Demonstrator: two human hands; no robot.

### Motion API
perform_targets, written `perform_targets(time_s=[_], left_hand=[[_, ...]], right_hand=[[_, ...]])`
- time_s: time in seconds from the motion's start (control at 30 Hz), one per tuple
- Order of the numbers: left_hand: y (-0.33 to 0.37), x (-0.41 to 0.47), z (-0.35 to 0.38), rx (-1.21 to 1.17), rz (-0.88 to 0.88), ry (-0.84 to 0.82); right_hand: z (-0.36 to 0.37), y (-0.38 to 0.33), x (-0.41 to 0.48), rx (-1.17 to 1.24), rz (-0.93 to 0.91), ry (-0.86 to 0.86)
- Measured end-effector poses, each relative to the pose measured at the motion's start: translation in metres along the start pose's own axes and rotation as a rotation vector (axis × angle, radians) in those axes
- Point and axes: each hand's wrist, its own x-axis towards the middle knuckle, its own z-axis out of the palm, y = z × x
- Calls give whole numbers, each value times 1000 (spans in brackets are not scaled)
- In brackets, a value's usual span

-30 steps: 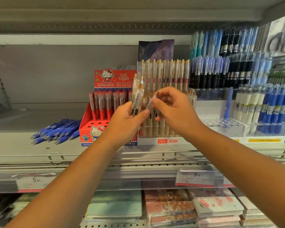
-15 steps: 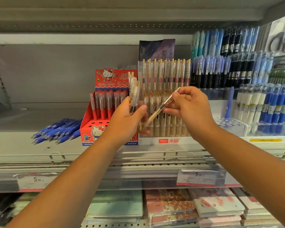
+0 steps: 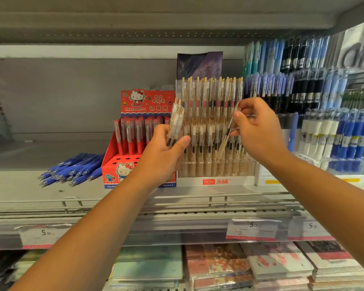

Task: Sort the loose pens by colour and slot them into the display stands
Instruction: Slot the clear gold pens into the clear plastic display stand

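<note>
Clear pen [image 3: 223,145] aslant in pinch of right hand [image 3: 259,131]; bundle [image 3: 176,122] in curled grip of left hand [image 3: 162,158]

L hand [image 3: 164,152] round pen bundle [image 3: 175,122], R hand [image 3: 259,131] w/ pinch on single pen [image 3: 225,139]

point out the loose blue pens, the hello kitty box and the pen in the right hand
loose blue pens [image 3: 74,170]: head view, middle of pile
hello kitty box [image 3: 147,100]: head view, red header card
single pen [image 3: 224,142]: head view, lower barrel

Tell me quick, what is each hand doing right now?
Left hand: closed, gripping a bunch of clear pens.
Right hand: closed, pinching one clear pen in front of the white stand.
</note>
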Motion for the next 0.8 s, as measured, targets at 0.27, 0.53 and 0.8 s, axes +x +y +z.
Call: perform_targets(time_s=[0.27, 0.53, 0.8], left_hand=[[-4, 1, 0, -20, 41, 10], [-3, 0, 0, -30, 68, -1], [2, -3, 0, -91, 118, -24]], right_hand=[[11, 7, -2, -171, 14, -232], [5, 11, 1, -257, 44, -245], [-1, 8, -4, -396, -97, -178]])
